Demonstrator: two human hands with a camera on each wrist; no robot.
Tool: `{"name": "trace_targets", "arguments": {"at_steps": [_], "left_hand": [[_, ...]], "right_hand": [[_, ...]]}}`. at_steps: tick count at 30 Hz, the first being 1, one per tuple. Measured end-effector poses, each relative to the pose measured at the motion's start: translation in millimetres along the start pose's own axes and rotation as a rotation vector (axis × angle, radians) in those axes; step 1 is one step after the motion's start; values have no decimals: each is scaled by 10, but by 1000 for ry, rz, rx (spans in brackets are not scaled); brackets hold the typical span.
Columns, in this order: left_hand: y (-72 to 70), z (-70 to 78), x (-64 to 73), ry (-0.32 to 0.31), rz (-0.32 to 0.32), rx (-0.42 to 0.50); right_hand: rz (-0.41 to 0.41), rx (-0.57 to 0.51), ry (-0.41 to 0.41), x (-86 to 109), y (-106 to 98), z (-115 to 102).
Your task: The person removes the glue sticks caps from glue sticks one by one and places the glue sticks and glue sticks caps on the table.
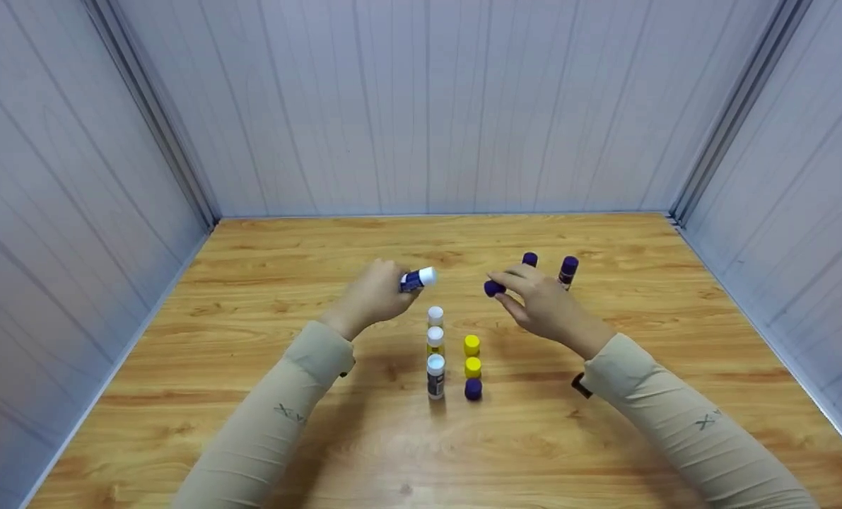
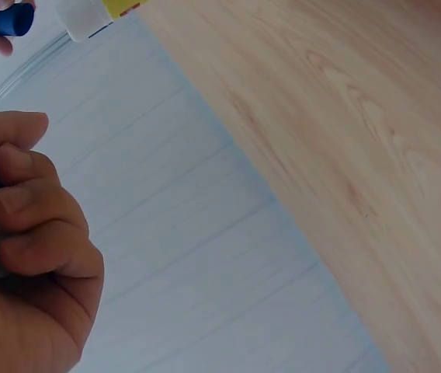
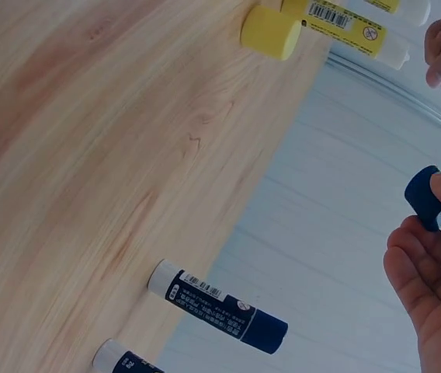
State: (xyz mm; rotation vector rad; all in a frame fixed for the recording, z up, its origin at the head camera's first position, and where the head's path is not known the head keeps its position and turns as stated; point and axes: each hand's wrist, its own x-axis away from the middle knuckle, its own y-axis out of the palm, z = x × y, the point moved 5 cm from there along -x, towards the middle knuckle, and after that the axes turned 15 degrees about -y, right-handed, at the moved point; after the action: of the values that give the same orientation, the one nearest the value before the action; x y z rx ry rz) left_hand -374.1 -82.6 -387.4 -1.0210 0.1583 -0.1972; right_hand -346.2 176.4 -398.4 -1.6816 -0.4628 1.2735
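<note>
Nearest me, the two beige sleeves run up from the near edge of the bench. Just past them, mid-bench, stand two short rows: 3 uncapped glue sticks w/ white tops on the left, and beside them 3 loose caps, two yellow caps and one purple cap on the bench at the near end.

My left hand is curled tight round a blue glue stick, its white uncapped end poking right, held above the bench beyond the rows. My right hand pinches a purple cap between thumb and fingertip, off the bench, a gap apart from the stick. The right wrist view shows the cap's rim free of the fingers. The left wrist view shows only curled fingers, so the stick itself is hidden there.

Beyond the right hand, two capped purple sticks stand upright.

To do this well, I judge: keep the cap clear of the stick's white end, travel it down toward the cap row w/o clipping the standing sticks, and set it flat. Left grip should stay firm, stick level; the standing row tips easily.
</note>
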Motion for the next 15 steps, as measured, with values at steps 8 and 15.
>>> {"name": "trace_targets", "arguments": {"at_steps": [8,15], "left_hand": [[-5,-60,-6,-80,-43,320],[-12,-70,-34,-53,-46,496]], "right_hand": [[-123,-126,100,-94,148,67],[-186,-233,167,-143,319,143]]}}
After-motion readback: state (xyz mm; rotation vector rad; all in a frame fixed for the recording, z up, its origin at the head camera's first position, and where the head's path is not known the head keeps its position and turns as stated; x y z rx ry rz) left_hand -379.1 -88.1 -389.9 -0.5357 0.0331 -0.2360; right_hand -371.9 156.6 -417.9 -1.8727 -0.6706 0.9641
